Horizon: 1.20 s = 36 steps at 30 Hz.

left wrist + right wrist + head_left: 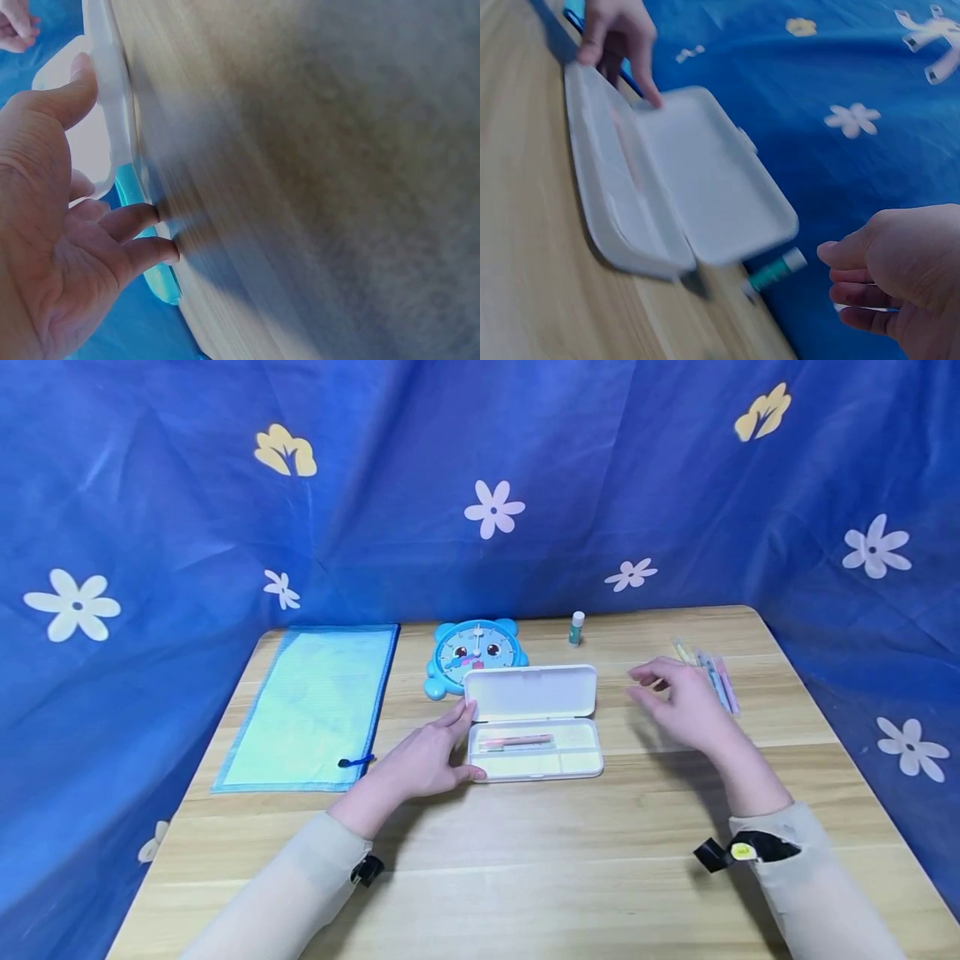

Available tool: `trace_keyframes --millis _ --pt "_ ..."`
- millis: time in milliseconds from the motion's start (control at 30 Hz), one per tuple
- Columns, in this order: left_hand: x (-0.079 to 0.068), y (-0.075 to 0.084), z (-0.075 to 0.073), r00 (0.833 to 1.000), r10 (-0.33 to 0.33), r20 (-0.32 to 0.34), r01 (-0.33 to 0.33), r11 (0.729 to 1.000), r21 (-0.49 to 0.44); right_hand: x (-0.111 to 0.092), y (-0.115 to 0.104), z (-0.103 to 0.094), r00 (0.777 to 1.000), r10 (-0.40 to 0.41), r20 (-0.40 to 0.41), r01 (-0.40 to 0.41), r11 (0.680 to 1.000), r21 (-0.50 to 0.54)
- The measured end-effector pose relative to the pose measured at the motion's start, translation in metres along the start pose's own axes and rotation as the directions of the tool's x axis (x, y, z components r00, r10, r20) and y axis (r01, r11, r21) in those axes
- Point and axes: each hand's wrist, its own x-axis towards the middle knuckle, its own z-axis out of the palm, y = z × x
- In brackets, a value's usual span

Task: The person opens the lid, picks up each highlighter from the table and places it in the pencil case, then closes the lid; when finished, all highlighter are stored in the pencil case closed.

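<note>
A white pencil case (532,765) lies with its lid raised in the middle of the table. Inside it, a pinkish pen or pencil (517,741) rests in the back compartment. My left hand (427,758) grips the case's left end, thumb at the front corner and a finger against the lid. Over the table to the right, my right hand (686,703) hovers with loosely bent fingers and holds nothing. Close beside it lie several pastel pens or markers (722,685), partly hidden by the hand.
Behind the case stands a blue toy clock (477,647) with a cartoon face, partly covered by the lid. A glue stick (576,628) stands upright at the back. On the left lies a light-blue zip folder (307,710) with a dark blue edge. A blue flowered cloth (405,527) surrounds the table.
</note>
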Motion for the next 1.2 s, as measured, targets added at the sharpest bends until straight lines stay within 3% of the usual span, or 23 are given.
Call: trace_keyframes --millis 500,833,1200 --pt "0.000 0.001 -0.001 1.000 0.011 0.000 -0.011 1.000 -0.001 -0.023 0.069 -0.039 0.980 0.173 -0.096 -0.180 0.981 -0.068" --pt "0.000 0.002 -0.001 1.000 0.010 0.006 -0.010 1.000 0.001 -0.039 0.102 -0.033 0.967 0.252 -0.039 -0.255 0.950 -0.181" --pt "0.000 0.001 0.001 1.000 -0.006 0.001 0.006 1.000 -0.008 -0.033 0.103 -0.025 0.944 0.325 0.058 -0.299 0.917 -0.263"
